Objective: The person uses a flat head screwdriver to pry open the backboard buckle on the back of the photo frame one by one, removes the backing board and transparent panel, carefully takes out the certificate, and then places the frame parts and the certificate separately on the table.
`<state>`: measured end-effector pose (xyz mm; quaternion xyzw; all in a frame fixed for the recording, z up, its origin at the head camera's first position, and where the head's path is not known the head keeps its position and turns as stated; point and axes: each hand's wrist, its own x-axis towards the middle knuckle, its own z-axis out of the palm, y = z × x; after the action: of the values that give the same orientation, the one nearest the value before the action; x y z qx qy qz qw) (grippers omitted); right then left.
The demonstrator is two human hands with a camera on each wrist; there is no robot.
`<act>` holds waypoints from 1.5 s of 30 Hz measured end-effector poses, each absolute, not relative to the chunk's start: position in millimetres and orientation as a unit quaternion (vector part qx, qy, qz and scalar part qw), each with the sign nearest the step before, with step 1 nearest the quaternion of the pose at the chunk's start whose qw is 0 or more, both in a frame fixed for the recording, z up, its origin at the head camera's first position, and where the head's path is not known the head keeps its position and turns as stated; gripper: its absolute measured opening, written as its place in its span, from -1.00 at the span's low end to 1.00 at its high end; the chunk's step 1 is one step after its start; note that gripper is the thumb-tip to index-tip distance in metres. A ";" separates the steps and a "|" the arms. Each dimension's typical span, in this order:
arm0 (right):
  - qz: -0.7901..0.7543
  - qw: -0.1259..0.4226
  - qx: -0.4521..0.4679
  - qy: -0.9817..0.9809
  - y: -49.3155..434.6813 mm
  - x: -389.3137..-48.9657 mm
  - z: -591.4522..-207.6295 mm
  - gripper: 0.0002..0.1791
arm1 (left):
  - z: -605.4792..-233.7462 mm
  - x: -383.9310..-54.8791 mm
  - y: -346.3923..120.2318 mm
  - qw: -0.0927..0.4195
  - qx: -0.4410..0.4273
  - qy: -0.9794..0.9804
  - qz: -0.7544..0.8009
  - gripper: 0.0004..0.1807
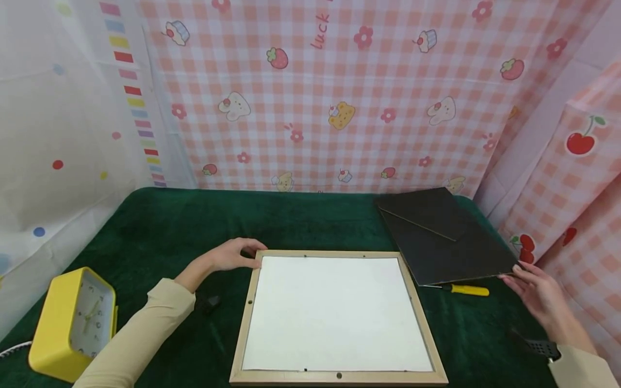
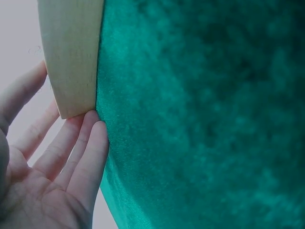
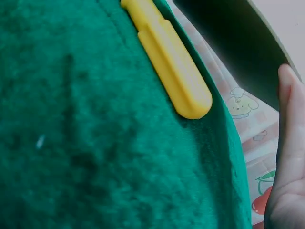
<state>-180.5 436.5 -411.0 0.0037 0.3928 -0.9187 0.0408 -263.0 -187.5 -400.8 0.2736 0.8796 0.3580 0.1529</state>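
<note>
A light wooden picture frame (image 1: pixel 339 378) with a white sheet (image 1: pixel 339 312) inside it lies flat on the green cloth. My left hand (image 1: pixel 237 254) is at its far left corner; in the left wrist view the fairly straight fingers (image 2: pixel 93 148) touch the wooden corner (image 2: pixel 74 57). To the right, my right hand (image 1: pixel 540 296) pinches the near right corner of a black board (image 1: pixel 456 258). That corner is raised off the cloth in the right wrist view, with the thumb (image 3: pixel 290 105) against the board (image 3: pixel 243 43); the other fingers are hidden there.
A yellow-handled screwdriver (image 1: pixel 468 290) lies by the board's near edge, its shaft partly covered. Another black piece (image 1: pixel 422 210) with a slanted edge lies over the board. At the left stand a yellow clock (image 1: pixel 58 323) and a small dark object (image 1: pixel 211 304). Patterned curtains surround the table.
</note>
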 end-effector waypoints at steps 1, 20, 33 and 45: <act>-0.921 0.035 0.013 0.387 436.7 -180.4 -411.9 -0.82 | -400.6 -263.0 -187.5 0.153 0.274 0.880 0.357 -0.57; -0.897 0.046 0.097 0.428 440.7 -188.9 -421.0 -0.63 | -396.6 -260.6 -185.8 0.156 0.274 0.878 0.361 -0.58; -0.781 0.059 0.202 0.588 446.5 -195.6 -420.9 -0.44 | -398.5 -260.9 -185.9 0.156 0.264 0.883 0.356 -0.58; -0.560 0.040 0.156 0.812 442.0 -195.0 -414.4 -0.14 | -398.9 -261.2 -185.1 0.154 0.262 0.884 0.354 -0.59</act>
<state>-195.0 442.0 -414.4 0.1565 0.8124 -0.5603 0.0396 -261.2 -185.1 -398.9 0.2622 0.8844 0.3544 0.1536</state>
